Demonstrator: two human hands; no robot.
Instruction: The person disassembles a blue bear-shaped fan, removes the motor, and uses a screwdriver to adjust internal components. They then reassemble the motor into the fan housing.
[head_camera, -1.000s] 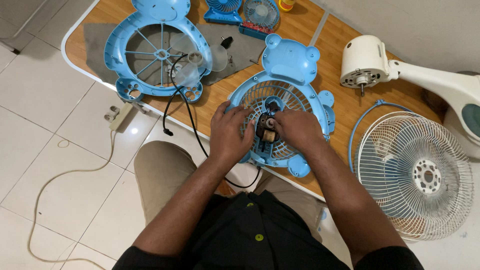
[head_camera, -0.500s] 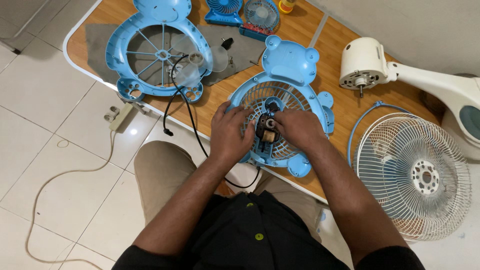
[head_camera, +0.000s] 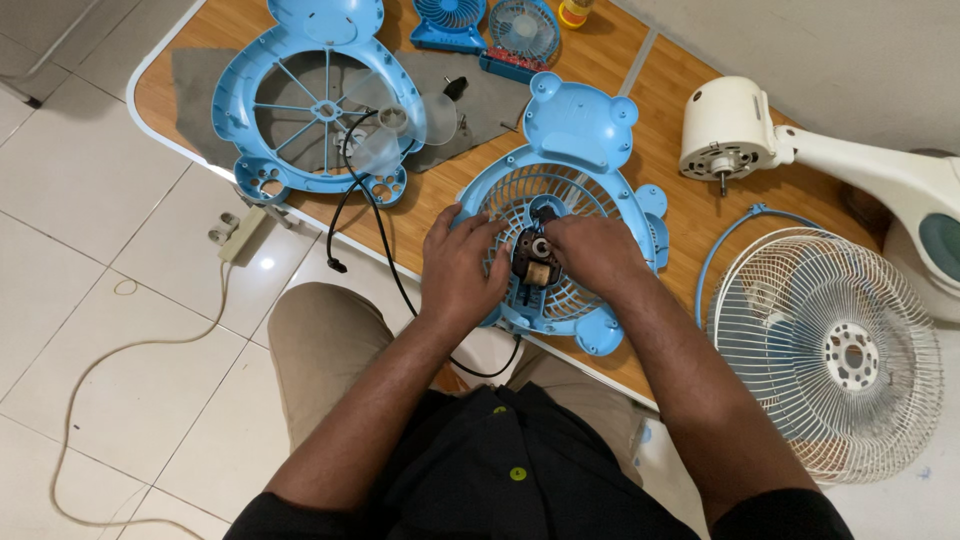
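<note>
Head view: both hands are down on the blue bear-shaped fan housing (head_camera: 575, 200), which lies flat on the wooden surface (head_camera: 690, 200). The left hand (head_camera: 462, 262) and right hand (head_camera: 592, 250) pinch the small motor (head_camera: 534, 258) between them at the grille's centre, fingers closed against its sides. A white fan guard (head_camera: 830, 350) lies just right.

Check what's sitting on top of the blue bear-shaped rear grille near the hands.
A small motor sits on the blue rear grille, left hand and right hand on either side. Its mounting and the grille beneath are covered.
</note>
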